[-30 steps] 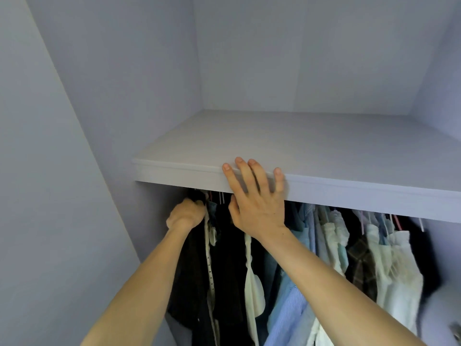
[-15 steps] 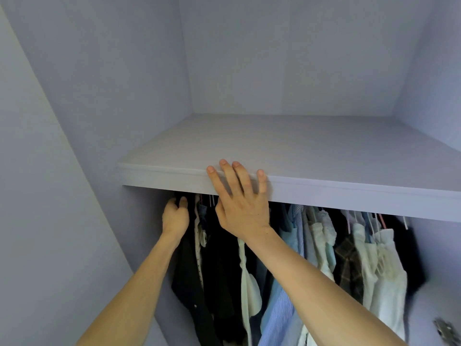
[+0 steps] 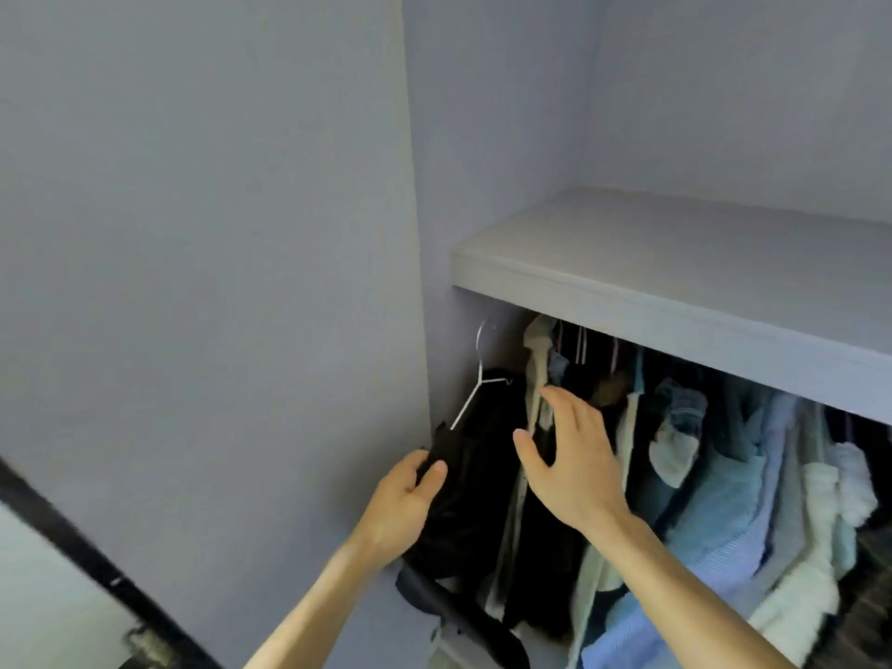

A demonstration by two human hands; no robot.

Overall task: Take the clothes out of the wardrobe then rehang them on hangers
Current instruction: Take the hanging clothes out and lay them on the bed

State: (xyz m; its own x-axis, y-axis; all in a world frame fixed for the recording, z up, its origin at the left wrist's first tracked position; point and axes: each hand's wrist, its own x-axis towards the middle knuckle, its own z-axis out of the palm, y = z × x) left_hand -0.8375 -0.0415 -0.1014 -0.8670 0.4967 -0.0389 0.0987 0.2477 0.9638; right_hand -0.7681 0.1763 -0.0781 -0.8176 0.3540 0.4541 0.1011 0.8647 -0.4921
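Gripping the black garment [image 3: 478, 514] at its near shoulder, your left grip [image 3: 410, 499] has its thumb and fingers curled round the dark cloth. The garment hangs on a white wire hanger [image 3: 466, 403] at the far left of the wardrobe, just beside the side wall [image 3: 420, 210]. The hanger's hook reaches up under the shelf [image 3: 675, 282]. The rail is hidden, so you cannot tell whether the hook rests on it.

Your right grip [image 3: 579, 470] is spread wide and holds nothing. Its palm faces the row of clothes and its fingertips [image 3: 550, 393] lie at a cream garment [image 3: 536, 364], the next piece to the right of the black one. Motion blur hides whether they touch it.

Further right on the same row hang a light blue striped shirt [image 3: 700, 548] and a white fleecy garment [image 3: 815, 538], packed close together beneath the shelf. A dark bar [image 3: 72, 538] crosses the lower left corner of the view, well apart from both grips.
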